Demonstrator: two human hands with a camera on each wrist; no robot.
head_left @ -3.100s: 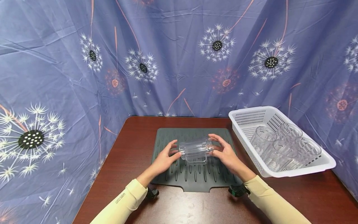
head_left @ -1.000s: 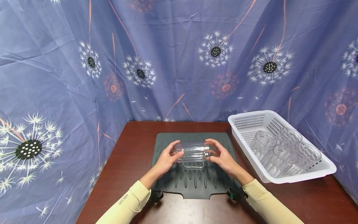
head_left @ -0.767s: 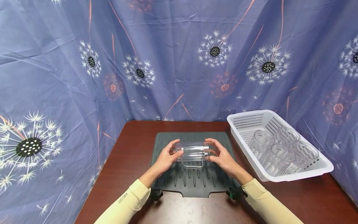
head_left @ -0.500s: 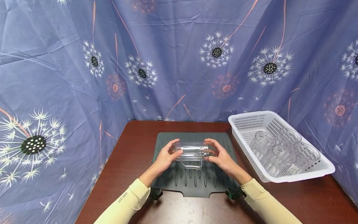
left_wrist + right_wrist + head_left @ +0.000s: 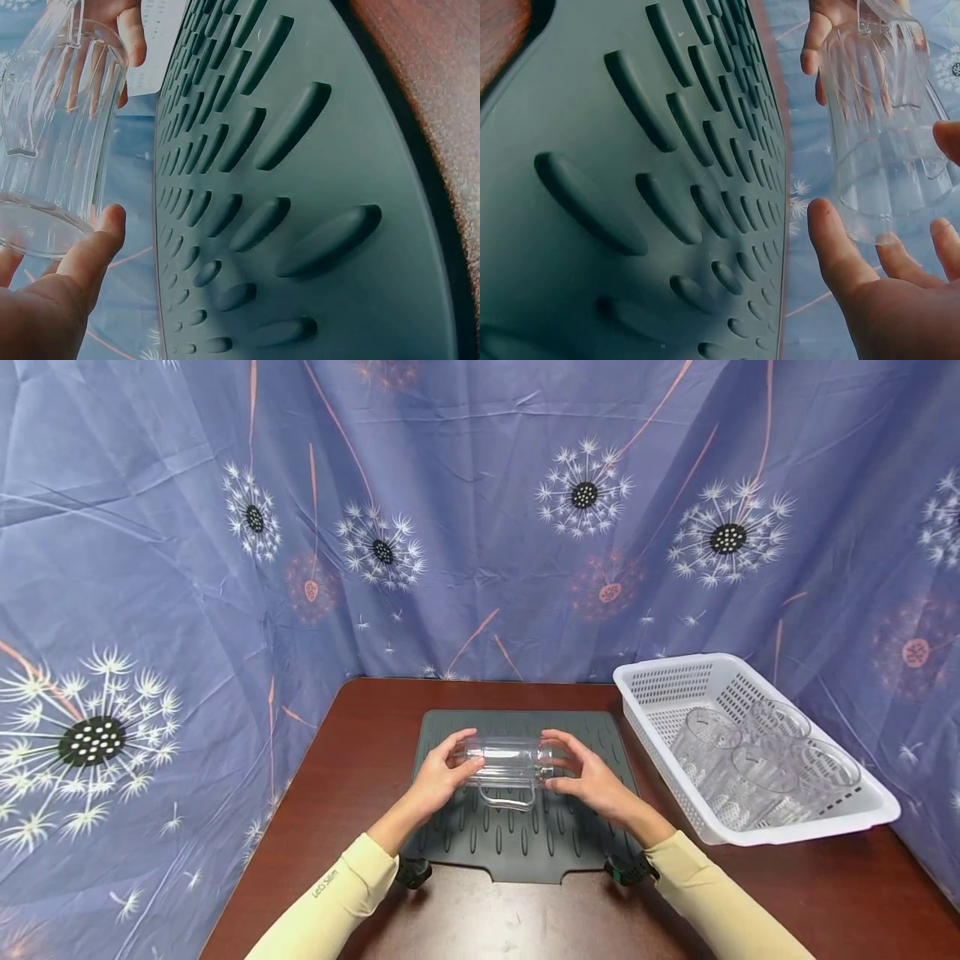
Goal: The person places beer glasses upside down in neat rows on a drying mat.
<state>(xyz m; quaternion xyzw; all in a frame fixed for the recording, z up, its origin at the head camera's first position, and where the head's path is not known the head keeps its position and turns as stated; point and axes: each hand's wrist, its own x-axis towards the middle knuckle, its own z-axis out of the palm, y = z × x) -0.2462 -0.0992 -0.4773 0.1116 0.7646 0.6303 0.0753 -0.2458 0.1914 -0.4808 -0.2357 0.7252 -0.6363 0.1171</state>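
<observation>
A clear ribbed mug [image 5: 507, 762] lies sideways in the air over the dark grey mat [image 5: 525, 853], its handle facing my body. My left hand [image 5: 437, 782] holds the mug's left end between thumb and fingers. At the opposite end, my right hand [image 5: 597, 783] grips with its thumb on the near side and its fingers spread on the far side. The left wrist view shows the mug [image 5: 60, 142] clear of the mat, with the left thumb against its end. Seen from the right wrist, the fingertips touch around the mug's end [image 5: 889, 172].
A white perforated basket [image 5: 663, 764] stands at the table's right, with several clear mugs [image 5: 761, 777] in it, mouths up. The brown table [image 5: 345, 752] extends around the mat. Behind it hangs a blue dandelion-print cloth [image 5: 480, 527].
Earlier the mug was tilted with its right end higher; now it is nearly level. Both hands have carried it slightly to the left, keeping their hold. The basket has not moved.
</observation>
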